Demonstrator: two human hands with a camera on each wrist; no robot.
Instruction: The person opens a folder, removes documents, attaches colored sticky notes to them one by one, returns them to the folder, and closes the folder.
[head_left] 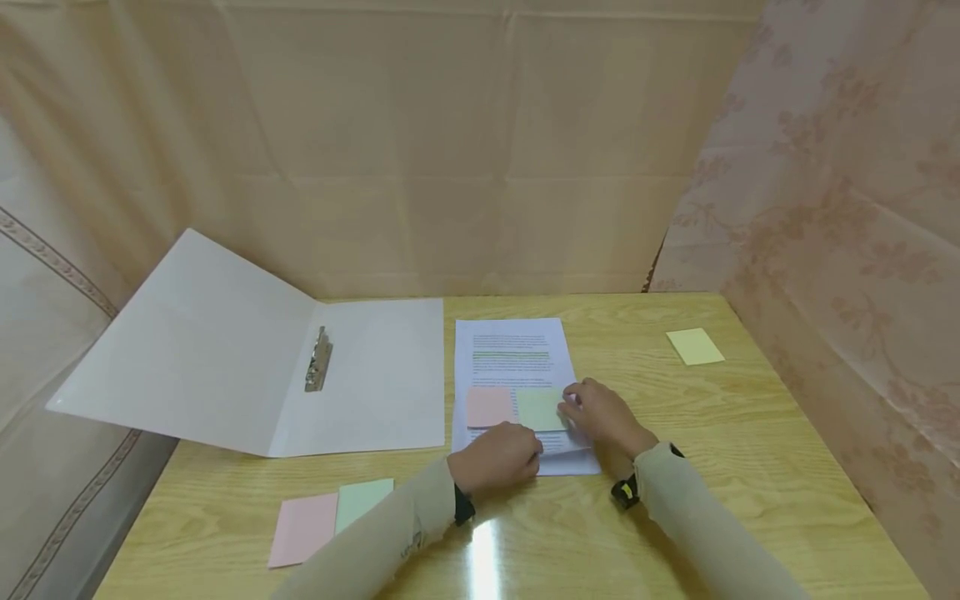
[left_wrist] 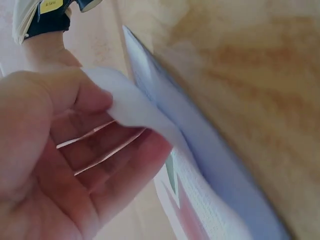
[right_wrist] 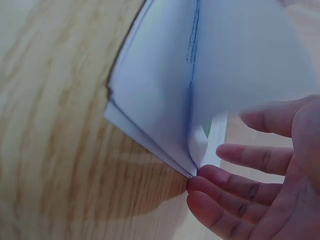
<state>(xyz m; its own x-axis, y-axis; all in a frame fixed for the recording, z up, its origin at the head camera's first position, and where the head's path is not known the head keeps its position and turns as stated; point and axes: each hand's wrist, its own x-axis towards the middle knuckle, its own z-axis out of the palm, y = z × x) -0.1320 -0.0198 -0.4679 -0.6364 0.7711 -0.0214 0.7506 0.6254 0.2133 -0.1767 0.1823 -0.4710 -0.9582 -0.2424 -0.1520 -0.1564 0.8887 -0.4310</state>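
Note:
A stack of printed sheets (head_left: 513, 329) lies on the table; its top page has green highlighted lines. On that page sit a pink sticky note (head_left: 489, 407) and a pale green sticky note (head_left: 538, 408). My left hand (head_left: 495, 460) pinches the lower edge of the top sheet (left_wrist: 132, 102) between thumb and fingers and holds it raised off the pages beneath. At the stack's right side is my right hand (head_left: 603, 417). In the right wrist view, its lower fingers (right_wrist: 205, 182) touch the corner of the stack, fairly straight, beneath the lifted sheet (right_wrist: 245, 55).
To the left, a white folder (head_left: 382, 375) lies spread, its cover (head_left: 195, 350) tilted up and a metal clip (head_left: 318, 362) near the spine. Pink (head_left: 302, 529) and green (head_left: 363, 502) note pads are by the left forearm. A yellow note pad (head_left: 696, 347) lies far right.

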